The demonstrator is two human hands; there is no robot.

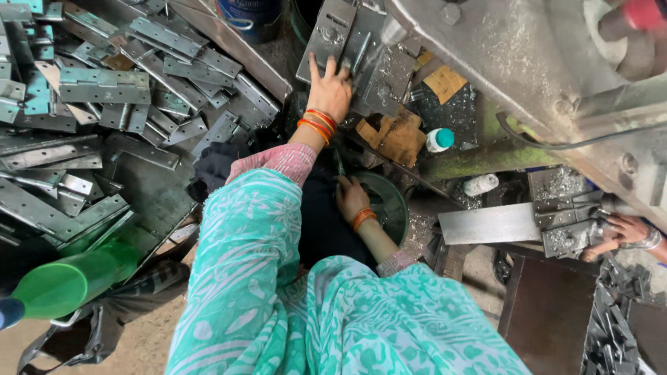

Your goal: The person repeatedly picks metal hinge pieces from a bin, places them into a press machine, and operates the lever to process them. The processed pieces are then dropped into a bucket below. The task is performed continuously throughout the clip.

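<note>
- Left hand (331, 88), upper centre of the frame, lies with fingers spread flat on the grey hinge plate (333, 35); the plate's long axis runs up-frame from the fingertips.
- Right hand (351, 199), mid-frame, fingers curled into the green bowl (394, 201); grip unclear.
- Loose hinges (104, 87) heaped upper left.

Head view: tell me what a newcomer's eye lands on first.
The big heap of grey metal hinges fills the upper left. At top centre the left hand, orange bangles at the wrist, presses flat on hinge plates at the machine. The right hand reaches into a green bowl below; a green bottle lies at lower left.
</note>
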